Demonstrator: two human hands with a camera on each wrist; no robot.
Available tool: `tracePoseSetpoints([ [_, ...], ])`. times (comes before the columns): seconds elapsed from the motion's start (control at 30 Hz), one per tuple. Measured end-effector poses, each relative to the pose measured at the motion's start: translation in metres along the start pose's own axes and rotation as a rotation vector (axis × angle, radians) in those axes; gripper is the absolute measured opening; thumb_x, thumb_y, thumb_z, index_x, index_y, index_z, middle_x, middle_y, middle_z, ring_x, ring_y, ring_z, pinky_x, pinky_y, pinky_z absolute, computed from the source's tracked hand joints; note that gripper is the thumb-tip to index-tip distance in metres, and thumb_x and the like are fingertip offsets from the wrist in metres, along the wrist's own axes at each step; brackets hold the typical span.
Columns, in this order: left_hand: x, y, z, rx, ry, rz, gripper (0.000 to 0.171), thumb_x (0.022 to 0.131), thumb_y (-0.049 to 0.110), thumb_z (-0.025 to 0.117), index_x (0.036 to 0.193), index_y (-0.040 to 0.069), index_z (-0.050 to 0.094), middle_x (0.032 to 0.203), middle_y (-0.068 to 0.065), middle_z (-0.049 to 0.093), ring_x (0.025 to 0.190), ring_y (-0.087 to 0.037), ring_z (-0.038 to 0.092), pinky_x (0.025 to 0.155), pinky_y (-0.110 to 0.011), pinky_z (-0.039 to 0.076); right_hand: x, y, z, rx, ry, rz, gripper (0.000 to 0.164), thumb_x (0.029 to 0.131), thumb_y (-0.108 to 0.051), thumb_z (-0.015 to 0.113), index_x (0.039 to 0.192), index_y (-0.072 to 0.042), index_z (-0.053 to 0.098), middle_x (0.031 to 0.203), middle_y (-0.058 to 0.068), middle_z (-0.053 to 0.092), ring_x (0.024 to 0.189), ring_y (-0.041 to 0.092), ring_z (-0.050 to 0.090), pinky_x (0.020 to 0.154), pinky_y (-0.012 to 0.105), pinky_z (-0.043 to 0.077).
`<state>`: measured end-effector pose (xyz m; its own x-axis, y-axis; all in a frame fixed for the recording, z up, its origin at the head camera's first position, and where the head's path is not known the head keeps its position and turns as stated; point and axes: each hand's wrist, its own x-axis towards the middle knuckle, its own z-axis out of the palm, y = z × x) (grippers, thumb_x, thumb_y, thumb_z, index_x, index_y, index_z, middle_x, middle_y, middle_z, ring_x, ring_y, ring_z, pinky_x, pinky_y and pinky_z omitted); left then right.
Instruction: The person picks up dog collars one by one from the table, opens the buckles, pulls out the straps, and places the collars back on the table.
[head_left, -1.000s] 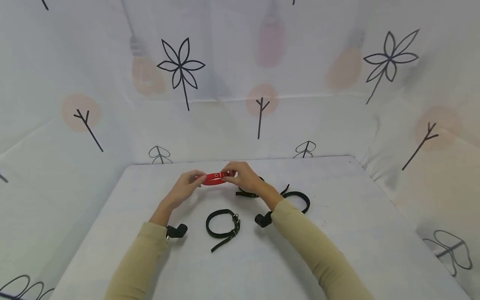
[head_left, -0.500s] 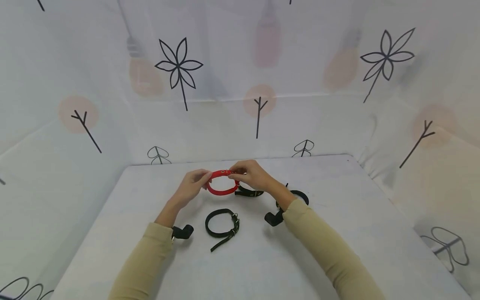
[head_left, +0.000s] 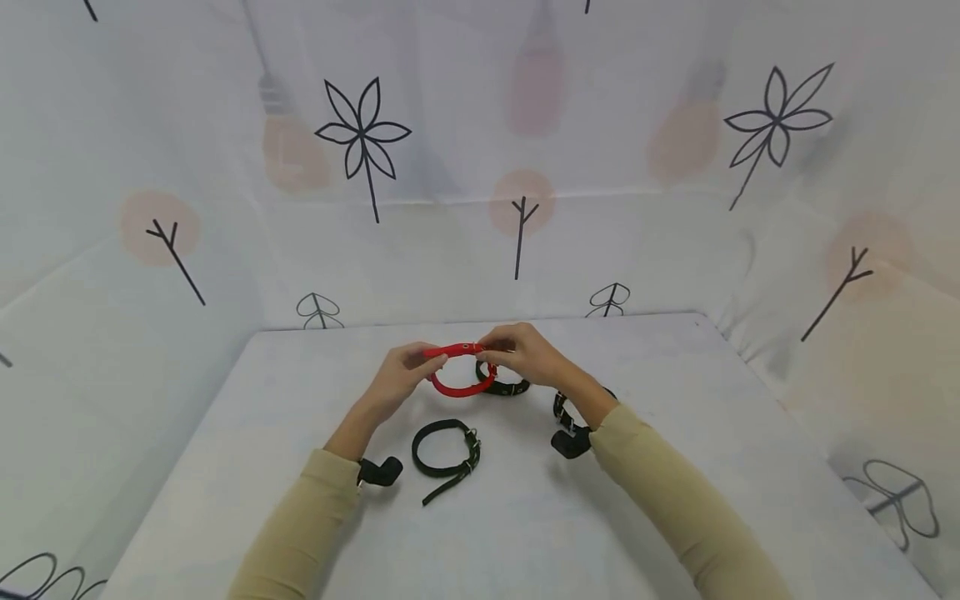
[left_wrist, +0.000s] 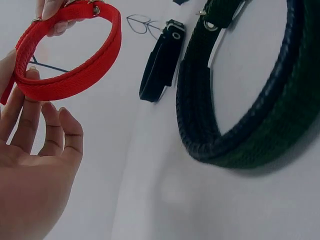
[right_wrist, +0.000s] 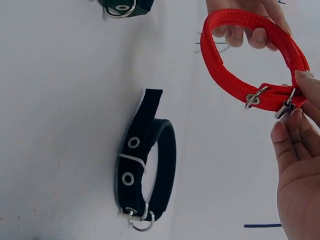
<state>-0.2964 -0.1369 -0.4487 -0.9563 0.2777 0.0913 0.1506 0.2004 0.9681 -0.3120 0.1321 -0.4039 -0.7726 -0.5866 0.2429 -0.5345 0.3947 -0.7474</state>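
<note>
A red buckled pet collar (head_left: 461, 392) is held up as a round loop above the far part of the table. My left hand (head_left: 393, 379) pinches its left side between thumb and fingers. At the buckle end, my right hand (head_left: 528, 354) grips the band; in the right wrist view, thumb and fingers of the right hand (right_wrist: 305, 185) are beside the metal buckle and ring of the red collar (right_wrist: 220, 75). The left wrist view has the left hand (left_wrist: 40, 165) with its thumb against the strap of the red collar (left_wrist: 75, 87).
A dark green collar (head_left: 431, 472) lies looped near the table's middle. Behind the red loop is another dark collar (head_left: 506, 389). A third dark collar (head_left: 560, 408) is partly covered by the right wrist. Patterned cloth walls (head_left: 420, 258) surround the white table (head_left: 480, 542).
Both hands have shifted right with the red collar. Its band, nearly flat a second ago, now shows as a wide round loop. The dark collars have stayed put.
</note>
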Motion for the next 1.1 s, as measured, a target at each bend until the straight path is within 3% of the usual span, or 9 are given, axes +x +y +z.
tracePoseSetpoints([
  [0.17, 0.002, -0.001, 0.008, -0.079, -0.025, -0.046, 0.041, 0.093, 0.038, 0.076, 0.123, 0.009, 0.072, 0.125, -0.029, 0.063, 0.114, -0.036, 0.057, 0.107, -0.061, 0.038, -0.009, -0.002, -0.004, 0.017, -0.002, 0.016, 0.015, 0.099, -0.016, 0.07, 0.11, -0.009, 0.076, 0.099, 0.01, 0.072, 0.087, 0.021, 0.065, 0.083, 0.038, 0.054],
  [0.27, 0.002, 0.001, 0.014, -0.132, -0.049, -0.053, 0.038, 0.095, 0.031, 0.075, 0.125, 0.008, 0.07, 0.125, -0.032, 0.061, 0.112, -0.029, 0.056, 0.107, -0.055, 0.037, -0.012, -0.004, -0.007, 0.015, -0.005, 0.013, 0.015, 0.099, -0.016, 0.07, 0.11, -0.009, 0.077, 0.097, 0.005, 0.072, 0.086, 0.021, 0.065, 0.082, 0.038, 0.054],
  [0.37, 0.003, 0.005, 0.021, -0.204, -0.078, -0.043, 0.036, 0.096, 0.023, 0.074, 0.128, 0.007, 0.069, 0.122, -0.032, 0.062, 0.109, -0.03, 0.058, 0.106, -0.053, 0.038, -0.013, -0.005, -0.009, 0.012, -0.012, 0.005, 0.016, 0.099, -0.015, 0.071, 0.111, -0.007, 0.076, 0.098, 0.005, 0.072, 0.085, 0.021, 0.065, 0.08, 0.035, 0.054],
  [0.5, 0.003, 0.009, 0.03, -0.272, -0.086, -0.014, 0.034, 0.095, 0.018, 0.075, 0.127, 0.005, 0.069, 0.106, -0.017, 0.068, 0.097, -0.028, 0.06, 0.099, -0.054, 0.042, -0.014, -0.007, -0.01, 0.016, -0.029, -0.005, 0.017, 0.098, -0.015, 0.072, 0.112, -0.006, 0.076, 0.099, 0.007, 0.073, 0.084, 0.02, 0.065, 0.079, 0.032, 0.056],
  [0.67, 0.005, 0.01, 0.035, -0.346, -0.071, 0.025, 0.025, 0.096, 0.014, 0.073, 0.118, 0.002, 0.071, 0.08, -0.004, 0.06, 0.077, -0.02, 0.052, 0.08, -0.04, 0.044, -0.015, -0.009, -0.009, 0.024, -0.015, -0.007, 0.016, 0.097, -0.015, 0.073, 0.111, -0.008, 0.076, 0.099, 0.005, 0.074, 0.086, 0.02, 0.068, 0.083, 0.033, 0.057],
  [0.9, 0.006, 0.013, 0.038, -0.399, -0.096, 0.049, 0.013, 0.097, 0.013, 0.072, 0.108, 0.006, 0.071, 0.073, -0.003, 0.054, 0.071, -0.018, 0.048, 0.07, -0.03, 0.042, -0.021, -0.014, -0.015, 0.061, 0.016, -0.005, 0.014, 0.098, -0.015, 0.071, 0.109, -0.007, 0.076, 0.1, 0.005, 0.072, 0.089, 0.025, 0.067, 0.084, 0.037, 0.056],
  [1.1, 0.006, 0.018, 0.036, -0.357, -0.12, 0.019, 0.028, 0.097, 0.014, 0.071, 0.124, 0.003, 0.069, 0.082, -0.006, 0.059, 0.073, -0.019, 0.051, 0.072, -0.032, 0.045, -0.02, -0.012, -0.018, 0.063, 0.01, -0.017, 0.009, 0.099, -0.016, 0.07, 0.106, -0.014, 0.076, 0.098, 0.0, 0.071, 0.087, 0.023, 0.064, 0.083, 0.037, 0.054],
])
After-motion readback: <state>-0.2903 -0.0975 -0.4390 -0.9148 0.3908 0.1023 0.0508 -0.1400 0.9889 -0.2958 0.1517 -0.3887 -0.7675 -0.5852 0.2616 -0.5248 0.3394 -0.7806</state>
